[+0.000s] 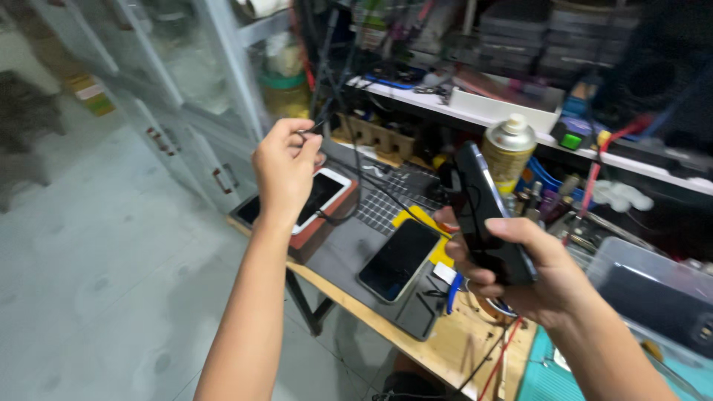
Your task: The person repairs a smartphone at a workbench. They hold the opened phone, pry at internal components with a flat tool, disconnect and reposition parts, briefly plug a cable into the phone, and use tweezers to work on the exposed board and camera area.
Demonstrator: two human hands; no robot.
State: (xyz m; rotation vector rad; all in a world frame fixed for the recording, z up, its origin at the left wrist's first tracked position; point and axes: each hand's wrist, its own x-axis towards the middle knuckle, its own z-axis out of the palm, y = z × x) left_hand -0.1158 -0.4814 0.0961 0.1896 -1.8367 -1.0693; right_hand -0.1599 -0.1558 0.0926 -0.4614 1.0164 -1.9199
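Right hand [520,271] has a closed grip on a dark smartphone [486,215]; left hand [286,167] pinches a black cable end [316,128]. The cable is not yet plugged in; the two are well apart above the worktop [445,349].

shelf clutter [520,44] blurred, clear bin [653,289] cut off right

Phone [486,219]: a dark, slim smartphone with a glossy black body and rounded corners. It is seen nearly edge-on.
Phone pose: it stands tilted, its top end leaning up and to the left and its lower end down and to the right. It is held in the air above the cluttered workbench.
Cable [349,134]: a thin black cord with a small dark plug tip.
Cable state: the plug end is raised, and the cord runs down and to the right, slack, toward the bench.
Relation: the plug tip and the phone are well apart.
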